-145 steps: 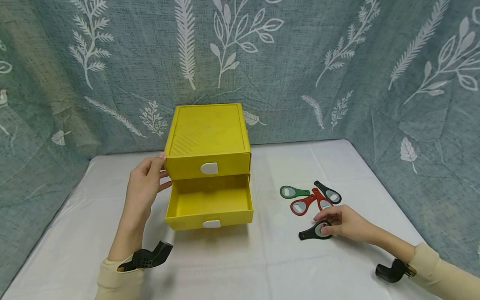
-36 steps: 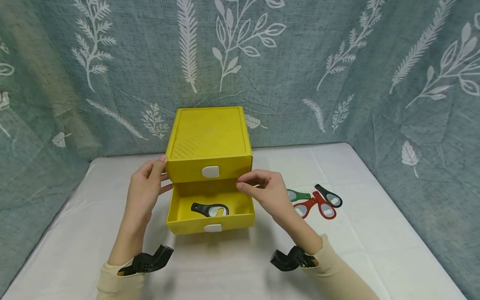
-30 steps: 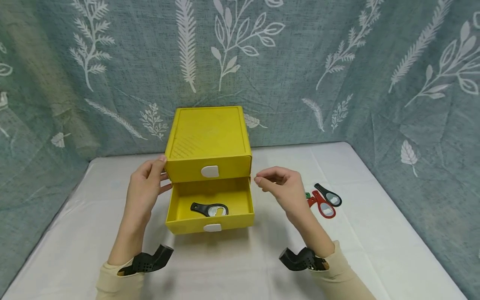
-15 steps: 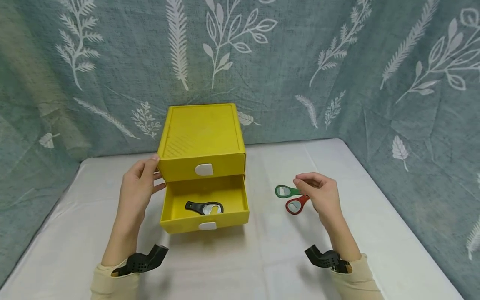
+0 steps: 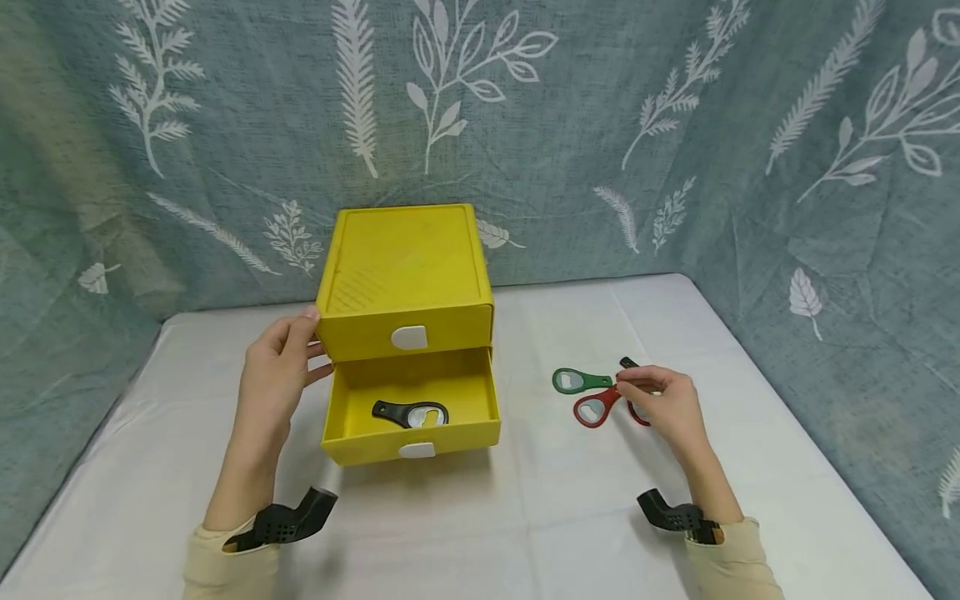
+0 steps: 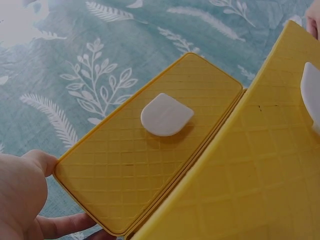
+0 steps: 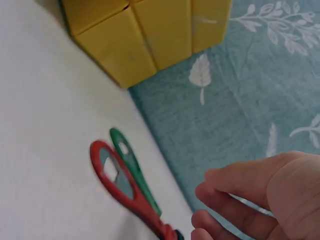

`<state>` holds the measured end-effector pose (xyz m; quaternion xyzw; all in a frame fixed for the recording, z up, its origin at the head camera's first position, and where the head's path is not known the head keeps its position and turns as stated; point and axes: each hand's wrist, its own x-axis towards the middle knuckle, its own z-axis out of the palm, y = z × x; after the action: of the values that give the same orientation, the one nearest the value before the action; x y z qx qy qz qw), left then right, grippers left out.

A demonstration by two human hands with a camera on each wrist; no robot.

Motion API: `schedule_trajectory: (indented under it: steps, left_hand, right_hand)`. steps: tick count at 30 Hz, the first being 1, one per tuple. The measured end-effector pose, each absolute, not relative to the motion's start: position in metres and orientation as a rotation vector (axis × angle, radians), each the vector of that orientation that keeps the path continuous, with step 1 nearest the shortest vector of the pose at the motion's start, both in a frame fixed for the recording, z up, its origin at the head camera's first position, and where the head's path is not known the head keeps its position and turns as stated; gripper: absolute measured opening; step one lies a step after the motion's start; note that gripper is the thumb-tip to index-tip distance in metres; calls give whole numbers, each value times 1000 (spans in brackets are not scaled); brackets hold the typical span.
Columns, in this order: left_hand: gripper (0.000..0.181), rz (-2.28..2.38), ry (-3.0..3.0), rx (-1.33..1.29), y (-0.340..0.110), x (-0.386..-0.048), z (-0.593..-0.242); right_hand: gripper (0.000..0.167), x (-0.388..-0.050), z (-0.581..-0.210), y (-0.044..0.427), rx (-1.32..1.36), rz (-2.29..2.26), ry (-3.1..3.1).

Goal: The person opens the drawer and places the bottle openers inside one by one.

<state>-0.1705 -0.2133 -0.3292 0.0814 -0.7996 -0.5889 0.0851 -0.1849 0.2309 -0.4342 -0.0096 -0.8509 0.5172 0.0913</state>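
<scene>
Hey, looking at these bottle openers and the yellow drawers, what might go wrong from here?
A red opener and the green opener lie close together near the right hand, so grasping there might knock one aside. The lower drawer stands open, so a bump might make the black opener inside slide.

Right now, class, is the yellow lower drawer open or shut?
Open: the lower drawer juts out past the upper drawer, its inside shows, and a black bottle opener lies in it.
</scene>
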Motion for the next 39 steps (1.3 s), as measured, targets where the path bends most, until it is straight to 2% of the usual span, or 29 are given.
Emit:
schedule_trajectory:
  steps: [18, 29, 39]
  left_hand:
    - [68, -1752, -2376, 229, -215, -169, -331]
    - [68, -1749, -2378, 211, -214, -170, -329]
    - [67, -1737, -2373, 215, -213, -170, -329]
  right_hand:
    - [18, -195, -449, 237, 167, 1398, -2637]
    - [36, -198, -459, 240, 198, 1400, -2706]
    - [34, -200, -456, 236, 211, 1428, -2731]
